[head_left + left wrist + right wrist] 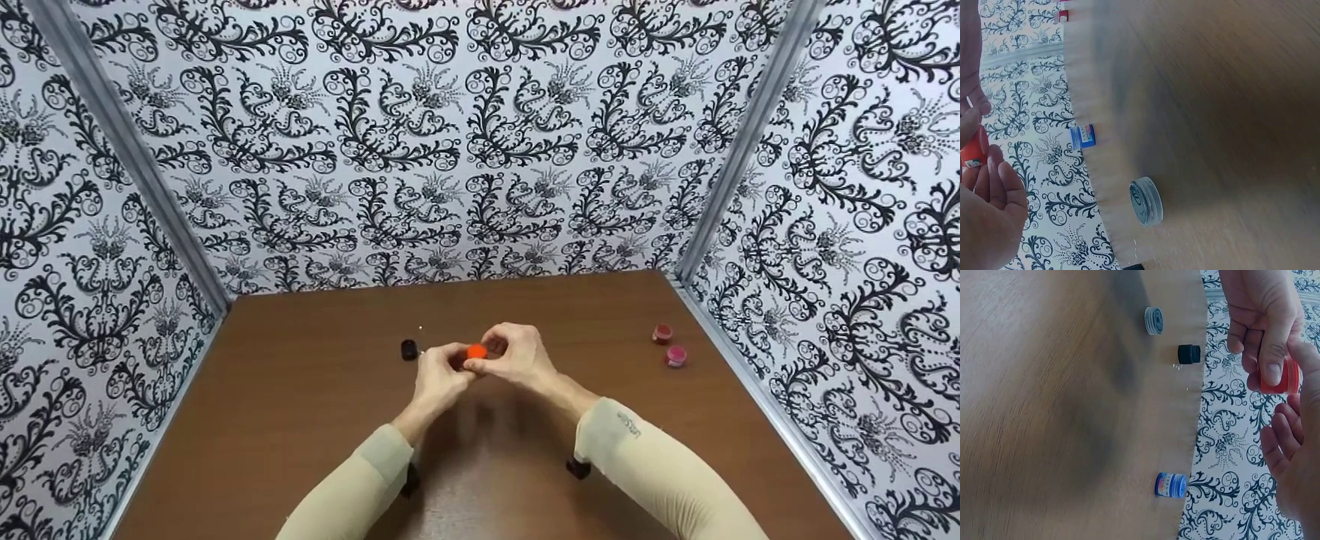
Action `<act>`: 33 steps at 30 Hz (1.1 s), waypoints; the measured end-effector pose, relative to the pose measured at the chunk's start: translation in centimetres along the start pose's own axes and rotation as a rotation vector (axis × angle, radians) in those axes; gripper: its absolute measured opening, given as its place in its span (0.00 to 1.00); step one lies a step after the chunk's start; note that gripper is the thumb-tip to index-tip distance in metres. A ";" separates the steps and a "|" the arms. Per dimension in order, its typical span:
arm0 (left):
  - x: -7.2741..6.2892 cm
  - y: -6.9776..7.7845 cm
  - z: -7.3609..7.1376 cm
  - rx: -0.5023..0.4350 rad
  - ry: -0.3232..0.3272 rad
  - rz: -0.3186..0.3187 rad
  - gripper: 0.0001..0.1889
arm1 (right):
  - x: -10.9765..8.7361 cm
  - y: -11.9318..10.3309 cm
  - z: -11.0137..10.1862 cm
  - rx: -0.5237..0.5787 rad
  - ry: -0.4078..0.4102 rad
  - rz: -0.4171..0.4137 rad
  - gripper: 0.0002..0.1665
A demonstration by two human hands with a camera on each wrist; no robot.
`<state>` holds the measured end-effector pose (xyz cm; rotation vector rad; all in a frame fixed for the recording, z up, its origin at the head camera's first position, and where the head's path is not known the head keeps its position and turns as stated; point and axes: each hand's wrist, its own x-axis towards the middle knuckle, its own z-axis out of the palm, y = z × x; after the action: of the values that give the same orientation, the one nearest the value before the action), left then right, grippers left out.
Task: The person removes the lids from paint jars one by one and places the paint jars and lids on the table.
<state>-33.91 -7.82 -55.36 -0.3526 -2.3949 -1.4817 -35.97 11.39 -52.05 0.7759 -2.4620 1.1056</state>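
Note:
Both hands meet over the table around a small red-orange paint jar (476,351), raised off the tabletop. My left hand (439,379) grips the jar's body, its thumb lying along the side in the right wrist view. At the jar's other end, my right hand (525,358) pinches the rim with thumb and index finger; its other fingers are loosely bent. In the left wrist view, part of the jar (974,149) shows between the two hands. A black jar (1189,354) stands on the table beyond the left hand.
A ridged round lid (1146,201) and a blue jar (1171,485) lie on the table, hidden from the head view. Red (661,334) and pink (676,356) jars stand near the right edge. Small white specks lie by the black jar. Patterned walls enclose the table.

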 end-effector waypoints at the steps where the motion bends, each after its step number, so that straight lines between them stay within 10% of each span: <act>1: -0.1 0.0 0.0 0.001 0.002 0.001 0.12 | 0.0 0.0 0.1 -0.002 -0.001 0.005 0.24; 12: -0.3 0.0 0.0 0.017 -0.013 0.002 0.13 | 0.0 -0.1 0.1 -0.014 -0.032 0.009 0.19; 24: -0.3 -0.4 0.0 -0.014 -0.043 0.024 0.12 | 0.2 0.5 -0.5 0.035 -0.162 -0.213 0.18; 33: -0.4 -0.3 0.0 -0.034 -0.061 0.029 0.10 | 0.1 0.4 -0.8 0.157 -0.284 -0.148 0.23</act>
<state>-33.64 -7.98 -55.81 -0.4448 -2.4031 -1.5211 -36.22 12.18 -51.74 1.2180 -2.5108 1.2163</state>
